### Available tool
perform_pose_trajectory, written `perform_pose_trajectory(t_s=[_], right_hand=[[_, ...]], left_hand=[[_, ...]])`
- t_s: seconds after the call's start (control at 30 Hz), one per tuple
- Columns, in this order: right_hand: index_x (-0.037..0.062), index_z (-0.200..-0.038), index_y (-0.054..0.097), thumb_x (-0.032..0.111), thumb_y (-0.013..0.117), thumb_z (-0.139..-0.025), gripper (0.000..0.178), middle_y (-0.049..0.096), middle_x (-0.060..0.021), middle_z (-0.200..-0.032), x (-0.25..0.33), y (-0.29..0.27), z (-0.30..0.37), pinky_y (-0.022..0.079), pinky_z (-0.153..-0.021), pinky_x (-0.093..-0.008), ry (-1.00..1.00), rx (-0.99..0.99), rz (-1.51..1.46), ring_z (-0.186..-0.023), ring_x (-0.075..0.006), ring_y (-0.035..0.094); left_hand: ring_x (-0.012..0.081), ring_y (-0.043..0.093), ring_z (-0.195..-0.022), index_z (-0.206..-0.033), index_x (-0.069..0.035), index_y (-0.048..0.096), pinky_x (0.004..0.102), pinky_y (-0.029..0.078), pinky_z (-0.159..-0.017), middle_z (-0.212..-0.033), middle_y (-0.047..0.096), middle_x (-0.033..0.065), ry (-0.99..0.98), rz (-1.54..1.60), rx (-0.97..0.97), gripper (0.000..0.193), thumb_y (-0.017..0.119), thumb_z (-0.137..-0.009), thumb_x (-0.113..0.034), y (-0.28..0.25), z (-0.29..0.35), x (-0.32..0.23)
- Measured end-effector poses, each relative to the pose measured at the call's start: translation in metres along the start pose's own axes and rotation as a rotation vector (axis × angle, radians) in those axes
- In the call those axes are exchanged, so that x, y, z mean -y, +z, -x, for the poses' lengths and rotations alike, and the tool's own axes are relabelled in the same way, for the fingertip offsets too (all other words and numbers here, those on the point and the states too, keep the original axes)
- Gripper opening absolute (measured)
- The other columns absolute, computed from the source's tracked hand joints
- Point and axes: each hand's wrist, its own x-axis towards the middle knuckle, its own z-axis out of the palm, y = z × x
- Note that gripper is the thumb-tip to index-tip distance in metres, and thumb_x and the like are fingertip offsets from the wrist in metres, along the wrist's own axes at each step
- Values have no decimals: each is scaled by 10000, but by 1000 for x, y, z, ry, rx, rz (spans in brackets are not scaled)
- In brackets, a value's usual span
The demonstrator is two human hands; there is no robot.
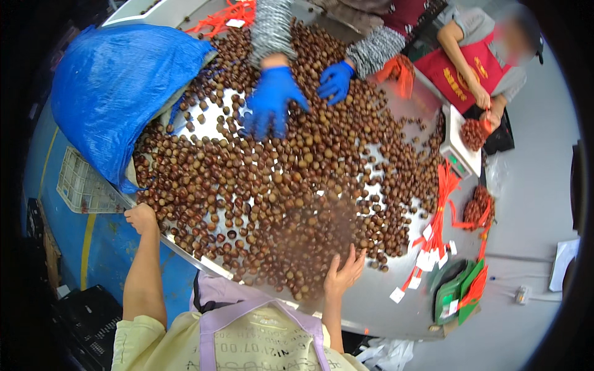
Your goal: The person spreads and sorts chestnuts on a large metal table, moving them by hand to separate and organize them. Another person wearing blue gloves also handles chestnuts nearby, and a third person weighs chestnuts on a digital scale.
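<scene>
The person's hands [345,275] [142,217] flank brown nuts [303,185] on a table [377,309]

Right of the right hand [344,274], a strip of bare tabletop [369,302] gives a low way through as far as the tags [426,260] and red nets [442,201]; beyond these stands the scale [453,133]. Low nuts [291,191] fill the middle, passable from above. Farther up, a co-worker's gloved hands [272,102] bar the way, and the blue sack [124,93] bulges up ahead of the left hand [141,217]
</scene>
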Motion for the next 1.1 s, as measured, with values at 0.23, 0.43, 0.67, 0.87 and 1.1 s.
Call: perform_pose_trajectory(t_s=[0.23,0.43,0.67,0.87,1.1], right_hand=[[80,-1325,472,312,548,-897,493,349,-167,-1443,34,23,-66,174,-1098,-480,-151,31,-111,-1347,-338,286],[50,-1332,428,356,470,-916,519,362,-145,-1441,134,26,-92,94,-1135,-477,-549,190,-102,-1368,-277,266],[175,-1382,424,463,359,-961,514,275,-40,-1516,174,89,-72,-20,-1136,-534,-827,462,200,-1432,-221,134],[300,-1390,376,504,276,-969,479,207,18,-1532,156,93,-134,-53,-1137,-516,-661,330,331,-1439,-203,38],[288,-1399,381,529,272,-959,514,221,-12,-1534,132,72,-201,-16,-1139,-521,-401,368,399,-1432,-261,103]], left_hand=[[391,545,-1080,-1162,-5,404,497,508,-823,-1209,489,214,-5,-21,-61,309,373,-955,-233,2,6,2],[410,553,-1058,-1147,3,412,533,487,-824,-1200,502,226,16,28,-94,308,343,-957,-230,5,10,2],[395,551,-1065,-1151,4,407,506,507,-824,-1185,507,206,13,-57,-97,310,356,-959,-234,8,3,8],[396,559,-1062,-1145,-2,420,504,507,-826,-1172,517,221,30,-28,-94,319,357,-958,-253,9,2,9],[397,561,-1055,-1129,13,415,503,505,-826,-1177,511,233,20,-31,-94,328,371,-956,-261,8,5,9]])
